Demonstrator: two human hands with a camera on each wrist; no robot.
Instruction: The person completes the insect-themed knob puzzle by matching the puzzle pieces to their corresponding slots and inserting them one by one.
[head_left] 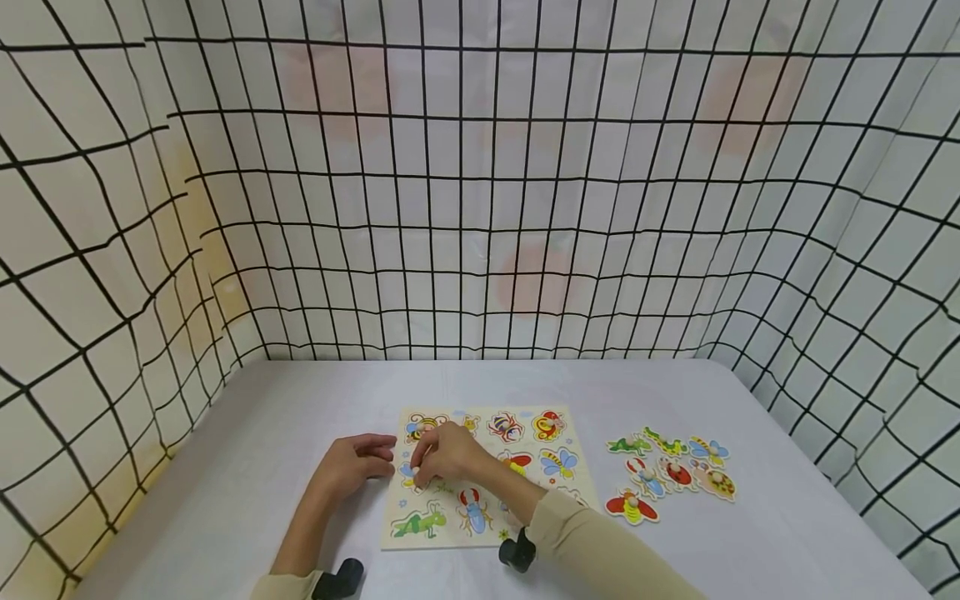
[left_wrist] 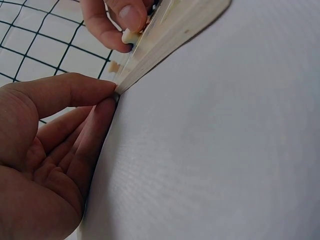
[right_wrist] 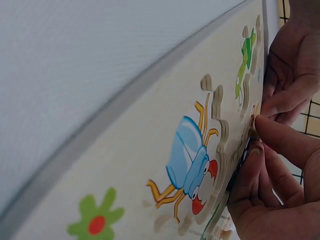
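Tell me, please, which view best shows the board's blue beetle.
Right wrist: the blue beetle appears large, its eyes and legs distinct. The head view shows it small; the left wrist, not at all.

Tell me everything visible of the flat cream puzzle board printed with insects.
The squarish cream puzzle board lies face up on the white tabletop. It looks wooden, with pale edges. Its printed face has shallow cut recesses: those picturing a green grasshopper and a blue, red-pincered beetle are unfilled, while a red-legged spider piece sits near the far edge. The left hand touches its left edge; the right hand, over its left part, pinches a pale knob, hiding some of the face.
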